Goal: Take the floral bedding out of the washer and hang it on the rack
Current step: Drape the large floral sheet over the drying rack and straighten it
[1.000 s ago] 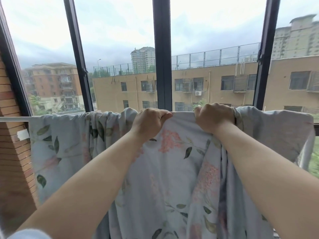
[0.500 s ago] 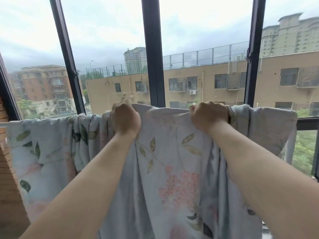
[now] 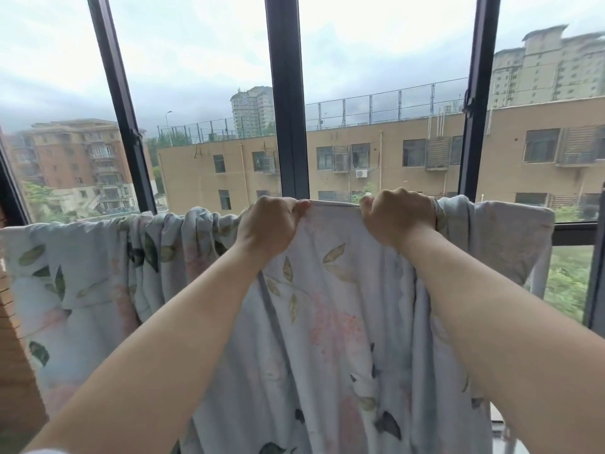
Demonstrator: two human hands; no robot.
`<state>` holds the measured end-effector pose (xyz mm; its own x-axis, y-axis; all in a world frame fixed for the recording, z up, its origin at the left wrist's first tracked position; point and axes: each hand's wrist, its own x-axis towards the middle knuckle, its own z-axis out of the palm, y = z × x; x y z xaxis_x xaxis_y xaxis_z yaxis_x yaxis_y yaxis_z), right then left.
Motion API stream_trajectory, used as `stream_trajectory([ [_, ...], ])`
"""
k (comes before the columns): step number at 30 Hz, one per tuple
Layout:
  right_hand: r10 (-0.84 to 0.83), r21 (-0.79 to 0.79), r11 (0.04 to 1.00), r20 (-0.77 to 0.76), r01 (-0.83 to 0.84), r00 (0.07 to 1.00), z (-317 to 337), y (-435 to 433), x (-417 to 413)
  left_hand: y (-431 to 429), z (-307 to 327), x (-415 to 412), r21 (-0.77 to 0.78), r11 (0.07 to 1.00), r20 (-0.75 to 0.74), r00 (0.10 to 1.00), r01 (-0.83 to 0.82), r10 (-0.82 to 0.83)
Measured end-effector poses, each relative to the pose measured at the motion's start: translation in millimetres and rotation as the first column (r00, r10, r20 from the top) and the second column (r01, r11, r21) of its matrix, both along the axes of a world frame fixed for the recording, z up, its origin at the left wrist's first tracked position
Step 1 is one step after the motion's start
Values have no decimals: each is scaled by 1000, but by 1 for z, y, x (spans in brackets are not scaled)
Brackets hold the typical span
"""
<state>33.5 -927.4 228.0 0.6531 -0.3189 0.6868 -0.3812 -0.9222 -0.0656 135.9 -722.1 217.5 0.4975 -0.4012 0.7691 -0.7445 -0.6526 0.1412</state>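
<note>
The floral bedding [image 3: 327,322], pale blue with green leaves and pink blossoms, hangs draped over a horizontal rail in front of the window; the rail itself is hidden under the cloth. My left hand [image 3: 266,226] grips the bedding's top fold near the middle. My right hand [image 3: 397,214] grips the same top fold a short way to the right. Between the two hands the fabric is stretched flat. Left of my left hand the cloth is bunched in folds, and further left it hangs smooth. The washer is not in view.
Dark window frames [image 3: 288,103] stand right behind the rail, with apartment buildings outside. A brick wall [image 3: 13,365] borders the far left. A dark sill [image 3: 573,232] runs behind the bedding's right end.
My left hand moved right along the top fold, back toward the right hand, and grips it with the thumb side toward the right. The view shifted slightly. The right hand kept its grip.
</note>
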Motion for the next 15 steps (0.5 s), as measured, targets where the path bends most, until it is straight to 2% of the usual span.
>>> stream_trajectory([
  [2,-8,18,1000,3,8,1000,0,-3,-1,21,0,9,-141,973,-25,983,-185,183],
  [4,-25,30,999,1,25,1000,1,-5,-2,39,2,17,-292,867,-124,915,-403,384],
  [6,-23,21,1000,-17,23,1000,0,-4,0,43,3,16,-322,807,-179,869,-494,461],
  [7,-17,22,1000,-20,18,1000,0,-2,1,36,4,11,-310,820,-158,876,-481,455],
  [9,-18,26,1000,-17,18,1000,-2,1,3,17,5,-2,-243,909,-49,940,-340,338],
  [11,-33,14,999,-28,34,999,-3,0,4,-4,6,-13,-66,986,24,987,-156,158],
  [13,-44,15,999,-25,45,999,-3,-3,3,-18,1,-17,175,981,57,996,-81,72],
  [14,-45,25,999,-21,46,999,-3,-4,2,-20,-3,-16,237,970,59,997,-54,41],
  [15,-45,32,998,-16,45,999,-2,-6,1,-20,-6,-16,235,972,67,998,-15,-1],
])
